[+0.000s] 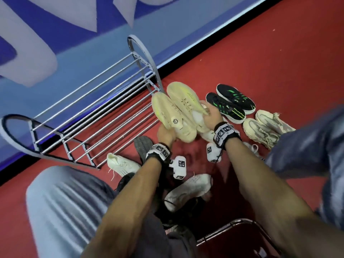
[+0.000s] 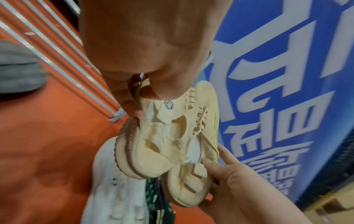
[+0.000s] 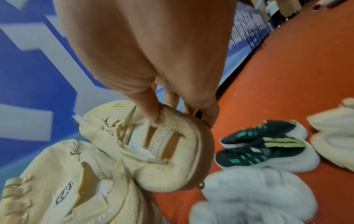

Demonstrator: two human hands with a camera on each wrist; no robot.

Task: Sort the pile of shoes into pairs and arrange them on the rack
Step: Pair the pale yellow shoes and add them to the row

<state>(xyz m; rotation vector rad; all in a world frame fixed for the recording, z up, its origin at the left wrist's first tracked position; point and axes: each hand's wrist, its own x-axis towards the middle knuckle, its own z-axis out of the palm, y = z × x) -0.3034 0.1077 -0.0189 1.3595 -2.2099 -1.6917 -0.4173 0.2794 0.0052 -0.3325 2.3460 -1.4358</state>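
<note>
A: Wall (image 1: 46, 43) first, then floor?

B: Yes. A blue wall with large pale lettering backs a red floor (image 1: 260, 53). The silver rack (image 1: 89, 108) of parallel bars stands against the wall, nothing on it that shows.

A: And the shoes?

B: Two cream shoes are held up side by side, touching, toes toward the rack's near end. The left hand (image 1: 165, 134) grips the left shoe (image 1: 167, 110) at the heel, thumb and fingers pinching its pull tab. The right hand (image 1: 211, 117) clenches the collar of the right shoe (image 1: 186, 99), fingers (image 3: 151, 109) hooked inside the opening.

A: How would they handle?

B: Light and soft, by the look of it. The knit upper (image 3: 172, 159) folds under the right hand's grip, so the collar gives. The heel and sole rim look the firmer hold; the loose laces could snag on the bars.

A: What lies around them?

B: On the floor to the right, a black pair (image 1: 230, 103) with green stripes, then a beige pair (image 1: 266, 127), each set together. Nearer the person, white shoes (image 1: 122, 164) and a dark sole (image 1: 143, 146) lie scattered, unpaired. A metal chair frame (image 1: 238, 231) shows at the bottom edge. Judged from this, the cream pair goes to the rack next.
</note>
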